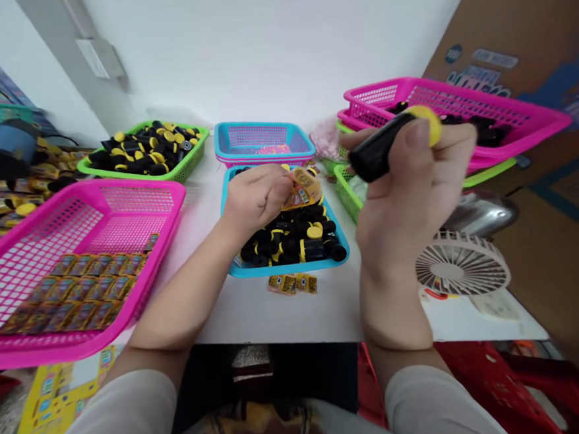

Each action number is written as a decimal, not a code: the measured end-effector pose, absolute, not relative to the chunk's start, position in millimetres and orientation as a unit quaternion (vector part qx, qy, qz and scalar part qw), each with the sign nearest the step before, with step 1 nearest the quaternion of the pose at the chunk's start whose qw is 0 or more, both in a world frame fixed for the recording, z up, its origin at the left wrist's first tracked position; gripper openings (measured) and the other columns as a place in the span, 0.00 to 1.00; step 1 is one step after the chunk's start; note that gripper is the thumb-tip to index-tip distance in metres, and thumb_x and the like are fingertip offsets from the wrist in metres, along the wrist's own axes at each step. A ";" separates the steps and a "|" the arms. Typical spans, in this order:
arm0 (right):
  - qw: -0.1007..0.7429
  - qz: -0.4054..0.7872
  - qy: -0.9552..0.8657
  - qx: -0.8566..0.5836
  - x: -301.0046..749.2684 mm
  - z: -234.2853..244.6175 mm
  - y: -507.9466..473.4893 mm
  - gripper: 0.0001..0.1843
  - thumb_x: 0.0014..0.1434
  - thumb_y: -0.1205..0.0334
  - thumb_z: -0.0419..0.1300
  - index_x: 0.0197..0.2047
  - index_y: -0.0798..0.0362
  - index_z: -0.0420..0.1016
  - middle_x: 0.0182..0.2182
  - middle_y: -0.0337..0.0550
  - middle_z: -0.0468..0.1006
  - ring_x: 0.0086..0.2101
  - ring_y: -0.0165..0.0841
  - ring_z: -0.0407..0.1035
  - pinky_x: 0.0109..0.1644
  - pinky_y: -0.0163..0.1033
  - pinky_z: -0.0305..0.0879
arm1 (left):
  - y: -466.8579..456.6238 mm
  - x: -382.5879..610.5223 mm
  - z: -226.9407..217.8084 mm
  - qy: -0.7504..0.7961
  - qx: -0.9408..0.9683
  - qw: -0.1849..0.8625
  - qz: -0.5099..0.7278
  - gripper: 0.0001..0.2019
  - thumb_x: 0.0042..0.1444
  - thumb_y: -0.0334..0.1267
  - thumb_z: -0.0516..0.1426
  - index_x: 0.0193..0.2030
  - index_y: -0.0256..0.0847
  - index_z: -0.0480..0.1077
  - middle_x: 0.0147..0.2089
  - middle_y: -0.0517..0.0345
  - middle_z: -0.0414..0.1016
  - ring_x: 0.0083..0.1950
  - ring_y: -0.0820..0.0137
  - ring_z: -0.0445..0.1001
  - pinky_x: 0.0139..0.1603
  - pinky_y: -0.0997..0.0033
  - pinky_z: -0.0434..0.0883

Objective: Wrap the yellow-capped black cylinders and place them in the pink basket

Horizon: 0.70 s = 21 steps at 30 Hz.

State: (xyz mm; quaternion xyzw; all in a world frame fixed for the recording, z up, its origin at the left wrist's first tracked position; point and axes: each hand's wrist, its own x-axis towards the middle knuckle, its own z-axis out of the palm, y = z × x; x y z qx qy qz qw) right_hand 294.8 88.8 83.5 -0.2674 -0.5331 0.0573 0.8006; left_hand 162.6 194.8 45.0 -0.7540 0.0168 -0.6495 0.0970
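My right hand [405, 202] is raised over the right side of the table, its fingers wrapped round a black tube with a yellow end [380, 150]. My left hand [254, 196] is closed in a pinch on a small printed orange wrapper [301, 188], partly see-through, which sticks out to the right of the fingers. Below it stands a blue basket [293, 267], filled with several more black tubes with yellow ends [314, 248]. In front of this basket, two small printed yellow pieces [292, 283] lie flat on the table [287, 319].
At left, a pink basket [166, 252] holds rows of printed packets [86, 287]. Behind it is a green basket [187, 168] of black and yellow tubes. Stacked pink baskets [525, 111], a small fan [461, 264] and a cardboard box [559, 238] are at right. More blue baskets [224, 139] stand against the wall.
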 end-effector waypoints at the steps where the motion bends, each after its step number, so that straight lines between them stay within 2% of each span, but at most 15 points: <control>1: 0.804 0.100 -0.520 -0.270 291.1 84.1 85.9 0.18 0.70 0.44 0.65 0.43 0.41 0.58 0.34 0.32 0.77 0.43 0.42 0.86 0.45 0.47 0.81 | 195.6 162.2 43.6 0.025 -0.762 0.082 -0.642 0.25 0.81 0.42 0.43 0.31 0.42 0.67 0.29 0.60 0.75 0.31 0.74 0.77 0.35 0.74 0.71; 3: 0.805 0.164 -0.497 -0.279 285.1 85.1 80.3 0.22 0.67 0.42 0.67 0.41 0.41 0.58 0.32 0.32 0.77 0.44 0.43 0.86 0.46 0.48 0.82 | 196.6 161.4 42.6 0.041 -0.775 0.064 -0.627 0.26 0.81 0.44 0.42 0.31 0.41 0.69 0.30 0.58 0.77 0.32 0.74 0.78 0.35 0.74 0.72; 5: 0.804 0.178 -0.488 -0.291 280.9 85.1 76.3 0.24 0.66 0.39 0.68 0.40 0.42 0.58 0.32 0.32 0.76 0.46 0.43 0.86 0.50 0.50 0.83 | 196.8 160.4 43.8 0.053 -0.782 0.066 -0.618 0.27 0.81 0.45 0.43 0.31 0.41 0.70 0.31 0.57 0.79 0.32 0.73 0.78 0.34 0.74 0.72; 8: 0.797 0.152 -0.491 -0.316 276.4 82.2 74.8 0.25 0.66 0.38 0.67 0.39 0.42 0.56 0.31 0.31 0.76 0.46 0.42 0.86 0.53 0.52 0.83 | 195.4 158.3 47.8 0.039 -0.798 0.072 -0.598 0.28 0.81 0.46 0.43 0.29 0.42 0.70 0.27 0.59 0.76 0.29 0.74 0.76 0.31 0.74 0.69; 11: 0.785 0.097 -0.515 -0.330 274.1 76.6 77.2 0.25 0.68 0.38 0.66 0.39 0.42 0.55 0.30 0.32 0.77 0.42 0.41 0.87 0.50 0.51 0.85 | 192.9 155.7 51.0 0.013 -0.812 0.064 -0.580 0.30 0.80 0.49 0.42 0.29 0.44 0.71 0.27 0.59 0.76 0.28 0.73 0.75 0.29 0.73 0.69; 13: 0.777 0.072 -0.535 -0.323 274.0 72.7 78.7 0.23 0.70 0.39 0.65 0.40 0.41 0.56 0.30 0.34 0.79 0.40 0.42 0.87 0.47 0.50 0.85 | 190.4 153.9 52.1 0.009 -0.807 0.059 -0.588 0.30 0.80 0.51 0.41 0.32 0.44 0.74 0.29 0.58 0.79 0.30 0.73 0.78 0.31 0.73 0.72; 16: 0.758 0.039 -0.565 -0.324 276.0 68.4 79.6 0.17 0.73 0.41 0.61 0.44 0.41 0.60 0.36 0.39 0.82 0.46 0.45 0.87 0.48 0.54 0.85 | 184.3 151.3 53.8 -0.003 -0.798 0.054 -0.600 0.29 0.80 0.52 0.40 0.38 0.45 0.77 0.33 0.58 0.82 0.35 0.72 0.83 0.36 0.74 0.76; 18: 0.748 -0.004 -0.575 -0.331 278.5 67.5 80.4 0.14 0.75 0.43 0.60 0.47 0.40 0.63 0.38 0.39 0.80 0.48 0.47 0.86 0.50 0.57 0.84 | 178.9 149.6 56.4 -0.025 -0.801 0.047 -0.596 0.30 0.80 0.53 0.41 0.39 0.45 0.79 0.34 0.58 0.83 0.36 0.72 0.84 0.38 0.74 0.78; 21: 0.751 -0.044 -0.585 -0.302 283.8 68.4 83.9 0.12 0.73 0.46 0.64 0.45 0.40 0.65 0.38 0.37 0.77 0.46 0.45 0.86 0.51 0.57 0.84 | 171.3 147.1 62.7 -0.063 -0.814 0.014 -0.578 0.33 0.80 0.56 0.40 0.38 0.43 0.80 0.33 0.57 0.83 0.37 0.71 0.85 0.39 0.73 0.78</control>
